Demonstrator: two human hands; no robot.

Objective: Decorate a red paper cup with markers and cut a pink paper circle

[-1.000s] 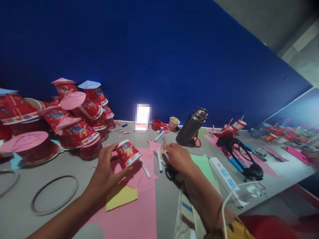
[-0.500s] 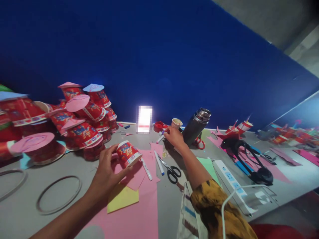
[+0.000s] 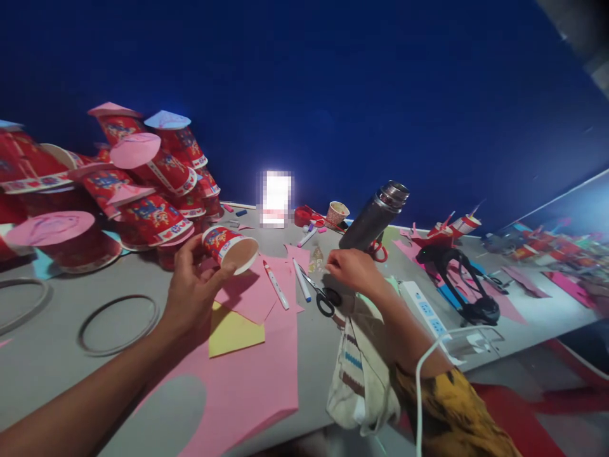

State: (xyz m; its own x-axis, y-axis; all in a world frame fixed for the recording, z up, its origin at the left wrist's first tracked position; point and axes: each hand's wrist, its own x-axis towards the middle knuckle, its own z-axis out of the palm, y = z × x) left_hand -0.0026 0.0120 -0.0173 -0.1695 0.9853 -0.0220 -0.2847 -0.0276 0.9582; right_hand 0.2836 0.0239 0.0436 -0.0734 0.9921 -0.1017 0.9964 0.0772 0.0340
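My left hand (image 3: 197, 279) is wrapped round a red printed paper cup (image 3: 226, 246), tilted so its open mouth faces right and toward me. My right hand (image 3: 354, 271) is closed above the table, in front of a dark thermos (image 3: 373, 219); whatever its fingers hold, if anything, is hidden. Black-handled scissors (image 3: 327, 301) lie just below that hand. A white marker with a red tip (image 3: 276, 285) and one with a blue end (image 3: 302, 280) rest beside them. Under the left hand are pink paper (image 3: 266, 381) and a yellow piece of paper (image 3: 236, 331).
Stacked red cups with paper cone tops (image 3: 157, 216) fill the left. Metal rings (image 3: 118, 325) lie before them. A bright phone (image 3: 277, 198) stands against the blue wall. Further right are a power strip (image 3: 423, 308), a black headset-like strap (image 3: 457, 285) and a cloth pouch (image 3: 364, 374).
My right hand has drawn back toward me from the small cup and markers at the rear. My left hand has turned the red cup so its mouth shows more. The view has shifted downward.
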